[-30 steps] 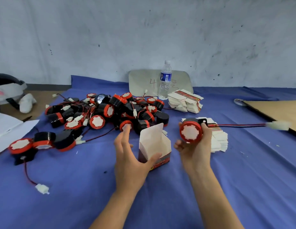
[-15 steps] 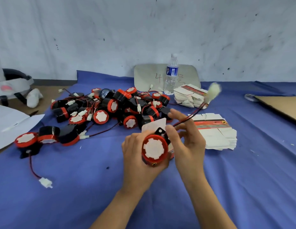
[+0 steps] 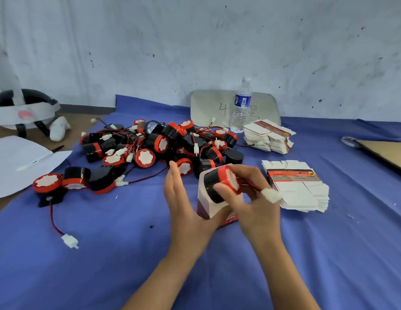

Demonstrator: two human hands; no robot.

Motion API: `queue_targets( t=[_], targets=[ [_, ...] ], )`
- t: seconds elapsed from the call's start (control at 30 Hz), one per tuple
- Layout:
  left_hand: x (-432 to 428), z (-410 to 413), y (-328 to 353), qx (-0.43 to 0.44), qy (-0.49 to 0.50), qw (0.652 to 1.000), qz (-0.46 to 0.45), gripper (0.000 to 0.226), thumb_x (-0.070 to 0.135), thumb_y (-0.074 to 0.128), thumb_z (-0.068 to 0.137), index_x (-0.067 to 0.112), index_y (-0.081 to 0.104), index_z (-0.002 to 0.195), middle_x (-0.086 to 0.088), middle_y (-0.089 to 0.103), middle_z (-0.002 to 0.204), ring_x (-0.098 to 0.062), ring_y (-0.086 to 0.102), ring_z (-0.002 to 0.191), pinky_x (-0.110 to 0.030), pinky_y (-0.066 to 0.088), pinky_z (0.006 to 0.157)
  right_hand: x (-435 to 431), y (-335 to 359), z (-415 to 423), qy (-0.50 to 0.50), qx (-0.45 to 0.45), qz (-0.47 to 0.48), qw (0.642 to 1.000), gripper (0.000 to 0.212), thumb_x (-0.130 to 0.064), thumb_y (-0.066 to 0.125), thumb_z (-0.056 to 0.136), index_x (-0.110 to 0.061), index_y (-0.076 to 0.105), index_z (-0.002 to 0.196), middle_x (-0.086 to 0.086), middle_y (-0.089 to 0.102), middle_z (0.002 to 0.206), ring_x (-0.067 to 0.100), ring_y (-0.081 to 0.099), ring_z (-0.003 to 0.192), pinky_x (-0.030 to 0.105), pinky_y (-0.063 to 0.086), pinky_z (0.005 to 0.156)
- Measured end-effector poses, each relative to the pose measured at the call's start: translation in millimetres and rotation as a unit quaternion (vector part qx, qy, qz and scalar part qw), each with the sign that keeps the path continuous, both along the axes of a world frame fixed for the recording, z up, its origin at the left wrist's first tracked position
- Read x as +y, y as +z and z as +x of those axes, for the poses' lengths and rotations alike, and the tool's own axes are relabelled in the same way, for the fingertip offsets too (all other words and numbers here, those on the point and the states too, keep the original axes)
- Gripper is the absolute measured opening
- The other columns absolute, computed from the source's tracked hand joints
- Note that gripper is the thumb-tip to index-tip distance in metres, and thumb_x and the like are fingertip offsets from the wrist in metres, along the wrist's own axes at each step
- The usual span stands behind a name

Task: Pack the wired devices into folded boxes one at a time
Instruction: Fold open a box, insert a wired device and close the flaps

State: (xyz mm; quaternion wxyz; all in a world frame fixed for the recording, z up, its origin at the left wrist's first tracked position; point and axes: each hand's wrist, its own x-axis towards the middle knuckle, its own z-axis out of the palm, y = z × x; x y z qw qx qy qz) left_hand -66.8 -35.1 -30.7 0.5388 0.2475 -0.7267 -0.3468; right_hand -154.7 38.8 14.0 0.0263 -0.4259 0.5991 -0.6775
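Note:
My right hand grips a black and red wired device at the mouth of a small white and red folded box. The device's red wire runs under my fingers to a white plug at the right. My left hand holds the box from its left side, thumb under it, fingers straight. A heap of more wired devices lies beyond my hands on the blue cloth.
Flat unfolded boxes sit in a stack at the right and a second stack behind it. A water bottle stands by the wall. Loose devices lie left, one with a wire and plug. White paper lies far left.
The device has turned on its side and moved right onto the box's open top. Its wire and plug swung down from up right to beside my right hand. My left hand's fingers straightened.

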Motion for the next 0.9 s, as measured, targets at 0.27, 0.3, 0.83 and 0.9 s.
queue_targets(
  t=[0.27, 0.3, 0.83, 0.9],
  targets=[
    [-13, -10, -24, -0.125, -0.093, 0.979, 0.131, 0.129, 0.038, 0.087, 0.065, 0.069, -0.018, 0.134, 0.026, 0.065, 0.086, -0.002, 0.065, 0.086, -0.020, 0.054, 0.070, -11, -19, -10, -0.121, 0.019, 0.138, 0.983, 0.032, -0.043, 0.079, 0.067, -0.037, 0.066, 0.096, -0.011, 0.069, 0.088, 0.009, 0.063, 0.086, 0.026, 0.051, 0.074],
    [-13, -10, -24, -0.125, -0.095, 0.979, 0.133, 0.128, 0.037, 0.087, 0.065, 0.070, -0.017, 0.133, 0.027, 0.064, 0.082, 0.000, 0.064, 0.083, -0.015, 0.052, 0.067, -12, -21, -11, -0.127, 0.038, 0.162, 0.978, 0.034, -0.042, 0.079, 0.068, -0.034, 0.067, 0.098, -0.011, 0.068, 0.090, 0.011, 0.062, 0.089, 0.029, 0.050, 0.077],
    [-4, -3, -17, -0.176, -0.071, 0.982, 0.007, 0.066, 0.004, 0.063, 0.088, 0.055, 0.050, 0.127, 0.009, 0.010, 0.161, -0.017, 0.054, 0.125, -0.039, 0.052, 0.092, -12, -27, -11, -0.044, 0.131, 0.253, 0.958, 0.007, -0.017, 0.054, 0.090, -0.020, 0.060, 0.093, -0.013, 0.059, 0.077, 0.014, 0.051, 0.073, 0.021, 0.037, 0.061],
    [-5, -2, -15, -0.189, -0.042, 0.981, -0.010, 0.039, 0.003, 0.060, 0.090, 0.033, 0.067, 0.115, 0.004, 0.013, 0.161, -0.020, 0.051, 0.128, -0.037, 0.051, 0.091, -13, -26, -10, -0.079, 0.109, 0.199, 0.971, 0.013, -0.017, 0.053, 0.095, -0.012, 0.057, 0.084, -0.004, 0.060, 0.074, 0.012, 0.053, 0.066, 0.026, 0.038, 0.059]
  ],
)
